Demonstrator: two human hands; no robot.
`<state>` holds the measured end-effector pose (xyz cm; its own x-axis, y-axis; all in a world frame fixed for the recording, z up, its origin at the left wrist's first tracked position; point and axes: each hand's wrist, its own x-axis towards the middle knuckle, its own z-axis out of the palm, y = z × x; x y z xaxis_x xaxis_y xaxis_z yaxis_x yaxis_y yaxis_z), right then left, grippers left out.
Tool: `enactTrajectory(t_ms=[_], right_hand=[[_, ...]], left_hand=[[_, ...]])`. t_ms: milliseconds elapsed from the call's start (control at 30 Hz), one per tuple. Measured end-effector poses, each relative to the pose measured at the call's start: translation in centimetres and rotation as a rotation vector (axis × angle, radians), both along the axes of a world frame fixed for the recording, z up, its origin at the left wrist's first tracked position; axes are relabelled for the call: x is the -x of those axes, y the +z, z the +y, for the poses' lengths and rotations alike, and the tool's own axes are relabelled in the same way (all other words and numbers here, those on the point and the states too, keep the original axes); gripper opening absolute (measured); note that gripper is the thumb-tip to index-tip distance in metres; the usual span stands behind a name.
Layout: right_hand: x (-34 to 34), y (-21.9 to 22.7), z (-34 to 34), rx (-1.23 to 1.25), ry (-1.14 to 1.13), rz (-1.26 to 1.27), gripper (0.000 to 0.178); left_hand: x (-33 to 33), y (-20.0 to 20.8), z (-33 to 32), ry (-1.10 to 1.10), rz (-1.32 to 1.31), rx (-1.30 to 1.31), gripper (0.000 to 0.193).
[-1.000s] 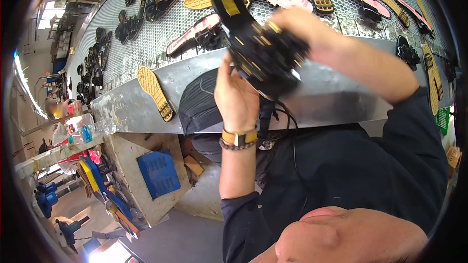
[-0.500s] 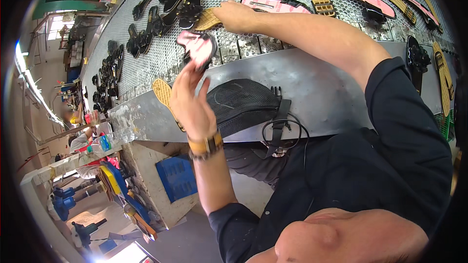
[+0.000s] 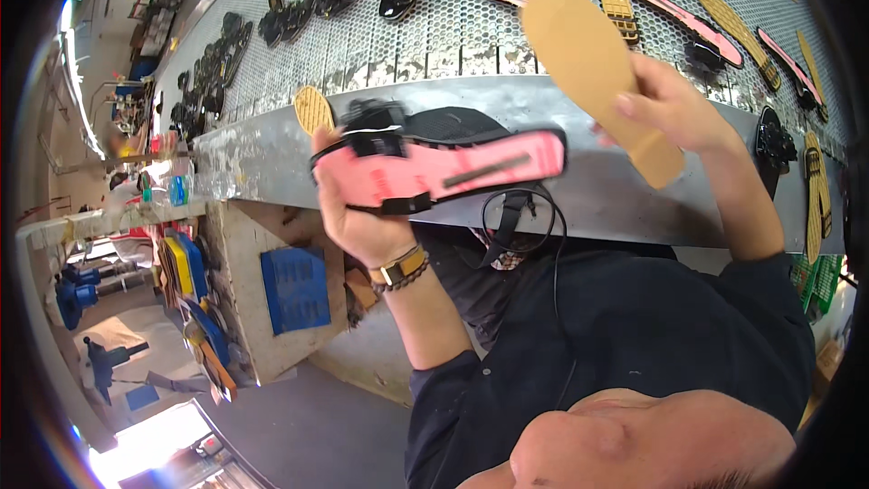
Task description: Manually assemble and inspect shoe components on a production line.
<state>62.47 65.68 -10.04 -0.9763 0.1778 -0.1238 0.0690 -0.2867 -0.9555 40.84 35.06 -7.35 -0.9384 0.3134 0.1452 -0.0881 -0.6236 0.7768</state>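
My left hand (image 3: 362, 228) is closed round one end of a black slipper upper (image 3: 444, 169), whose pink underside with a dark strip faces up. A black flower ornament and strap stick out on its far side. To the right, my right hand (image 3: 677, 107) grips a tan shoe sole (image 3: 579, 50) near its narrower end, with the plain smooth face showing. The sole is tilted and held above the metal ledge (image 3: 625, 163). The upper and the sole are apart.
Beyond the ledge runs a mesh conveyor (image 3: 398, 50) carrying several black slippers, pink-bottomed uppers and tan soles. One patterned sole (image 3: 313, 114) lies by my left hand. A black mesh pouch (image 3: 457, 124) and a looped black cable (image 3: 554, 217) are at the ledge. More slippers (image 3: 772, 154) lie at right.
My right hand has come back from the conveyor with the tan sole, moving right and nearer. My left hand has brought the upper nearer and turned it so its pink underside shows at full length.
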Motion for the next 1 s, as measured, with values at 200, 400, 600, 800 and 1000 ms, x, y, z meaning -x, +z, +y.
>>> enactTrajectory(t_ms=[200, 400, 600, 800, 1000], right_hand=[[-5.8, 1.5, 0.4, 0.032, 0.054, -0.031, 0.042], [-5.3, 5.1, -4.3, -0.109, 0.220, -0.332, 0.044], [-5.1, 3.3, -6.2, -0.154, 0.155, -0.360, 0.044], [-5.5, 2.8, -6.0, -0.173, 0.134, -0.391, 0.045], [-6.0, 2.1, -5.9, -0.326, 0.104, -0.344, 0.042]], left_hand=[[-2.5, -2.6, 4.3, -0.314, 0.245, 0.087, 0.043], [-8.9, -3.9, 8.4, -0.346, 0.078, 0.124, 0.063], [-12.0, -3.5, 9.2, -0.352, 0.039, 0.120, 0.054], [-13.2, -4.0, 9.6, -0.399, 0.161, 0.090, 0.052], [-14.4, -3.5, 10.0, -0.389, 0.150, 0.144, 0.058]])
